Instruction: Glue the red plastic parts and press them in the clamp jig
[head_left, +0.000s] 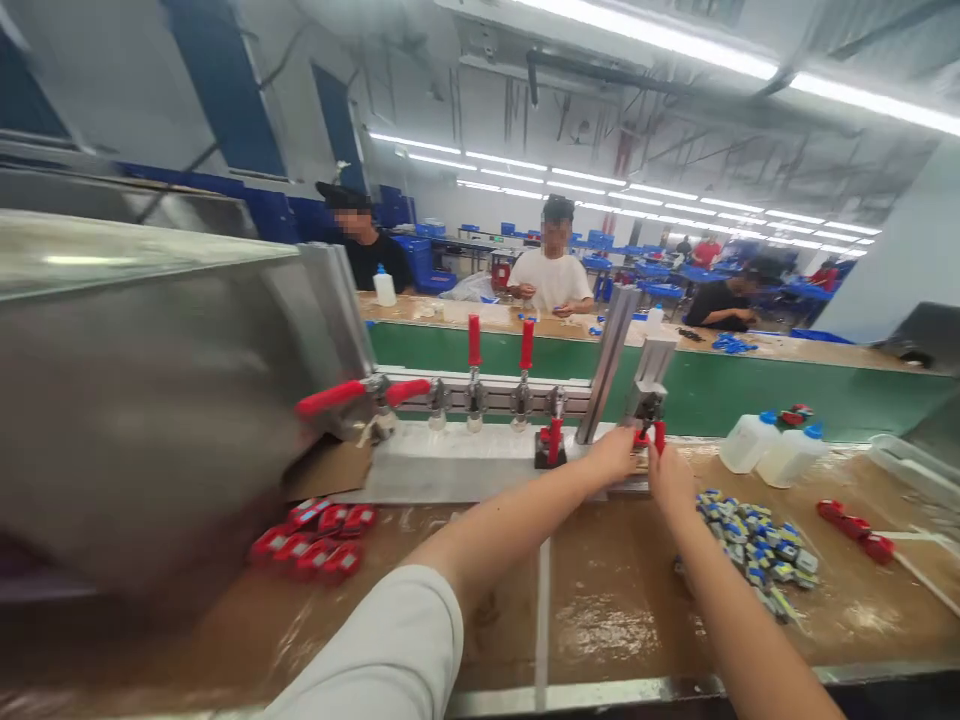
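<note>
Both arms reach forward to a metal press stand with a toggle clamp at the right end of the fixture row. My left hand is closed at the foot of this stand, with a bit of red at its fingertips; what it grips is too small to make out. My right hand is closed around the lower end of the clamp's red handle, which points down. Just right of my right forearm lies a heap of small blue, yellow and grey parts.
More red-handled toggle clamps line a metal rail to the left. Red parts sit beside a cardboard piece; other red parts lie right. White bottles stand behind the heap. Co-workers sit across the green-sided bench.
</note>
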